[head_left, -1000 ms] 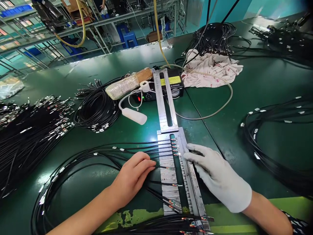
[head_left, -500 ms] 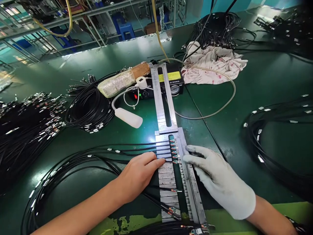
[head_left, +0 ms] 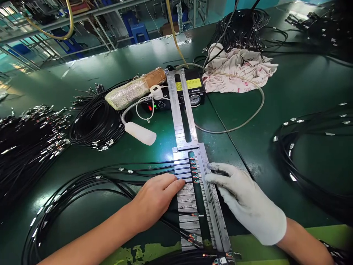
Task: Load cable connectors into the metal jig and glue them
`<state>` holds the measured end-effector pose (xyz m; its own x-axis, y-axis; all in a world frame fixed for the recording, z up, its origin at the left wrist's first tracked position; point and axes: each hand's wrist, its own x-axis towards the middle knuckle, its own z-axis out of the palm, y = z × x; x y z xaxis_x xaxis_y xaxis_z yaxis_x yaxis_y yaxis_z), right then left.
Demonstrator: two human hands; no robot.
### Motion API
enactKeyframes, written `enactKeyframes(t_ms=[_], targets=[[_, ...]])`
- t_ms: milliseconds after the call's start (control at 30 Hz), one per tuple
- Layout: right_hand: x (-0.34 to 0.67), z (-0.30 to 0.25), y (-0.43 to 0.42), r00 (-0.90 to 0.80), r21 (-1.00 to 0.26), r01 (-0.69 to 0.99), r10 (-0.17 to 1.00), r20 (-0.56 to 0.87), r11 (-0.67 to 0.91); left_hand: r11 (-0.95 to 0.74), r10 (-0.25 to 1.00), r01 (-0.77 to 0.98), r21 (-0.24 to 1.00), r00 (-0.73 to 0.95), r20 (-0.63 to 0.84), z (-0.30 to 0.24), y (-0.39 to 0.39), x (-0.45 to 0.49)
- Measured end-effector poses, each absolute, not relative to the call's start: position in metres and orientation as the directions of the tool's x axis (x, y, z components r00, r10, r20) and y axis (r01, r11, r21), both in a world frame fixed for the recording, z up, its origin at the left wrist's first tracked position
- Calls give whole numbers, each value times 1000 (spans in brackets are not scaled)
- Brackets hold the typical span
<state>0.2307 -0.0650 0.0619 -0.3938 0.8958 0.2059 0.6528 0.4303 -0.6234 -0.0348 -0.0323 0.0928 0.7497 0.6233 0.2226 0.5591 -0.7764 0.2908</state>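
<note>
Two hands [head_left: 157,198] [head_left: 245,200], one rag [head_left: 239,71], perhaps six slotted cables [head_left: 194,170].

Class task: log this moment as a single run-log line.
left hand bare, fingertips on black cables at slotted jig | right hand gloved, flat on rail | behind: control box, rag

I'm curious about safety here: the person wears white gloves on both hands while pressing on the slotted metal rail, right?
Not quite: only the right hand wears a white glove; the left hand is bare, as the head view shows. Both do rest on the slotted metal rail.
</note>
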Motion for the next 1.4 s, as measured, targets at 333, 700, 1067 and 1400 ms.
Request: enactKeyframes(t_ms=[333,700,1067,1400], targets=[[229,62,-65,-389,-635,644,897,209,427,-706,702,685,179,645,302,78,-57,-42],[235,57,-74,-417,-561,671,873,254,484,-467,768,603,646,639,-41,103,-74,-56],[236,55,-73,-412,-592,649,875,253,477,-748,643,657,94,683,347,90,-66,-39],[235,56,-72,-389,-624,652,897,212,430,-783,621,592,189,730,287,97,-52,-37]])
